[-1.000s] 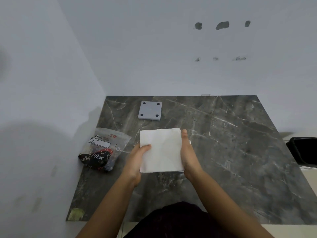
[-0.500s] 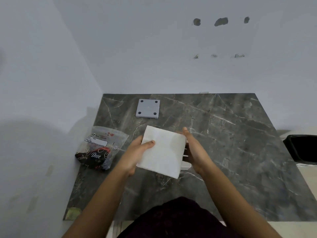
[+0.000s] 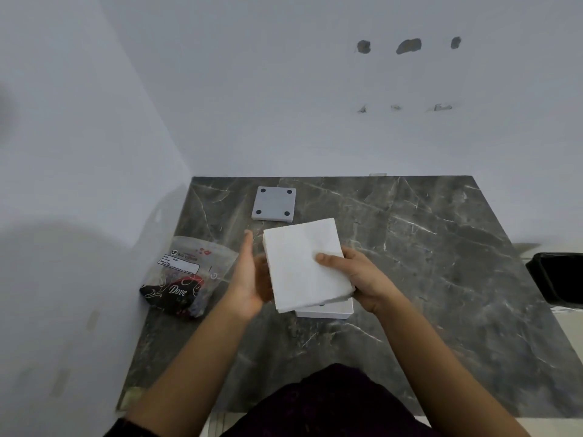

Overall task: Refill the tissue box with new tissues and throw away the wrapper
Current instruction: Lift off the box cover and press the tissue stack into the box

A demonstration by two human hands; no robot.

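A stack of white tissues [image 3: 303, 263] is held tilted just above the table. My right hand [image 3: 362, 279] grips its right side, thumb on top. My left hand [image 3: 249, 279] is flat against the stack's left edge with the fingers straight, its palm partly under the stack. A white tissue box [image 3: 328, 310] sits on the table right beneath, mostly hidden by the stack. The box's grey square lid [image 3: 273, 204], with dark dots at its corners, lies farther back. The opened plastic wrapper [image 3: 186, 275] lies on the table to the left.
The dark marble table [image 3: 426, 247] stands in a corner of white walls, to the left and behind. A black bin [image 3: 558, 279] sits off the table's right edge. My dark clothing shows at the bottom.
The tissue stack has passed from my left hand's grip to my right hand's and turned its far edge rightward. My left hand has flattened against its left edge.
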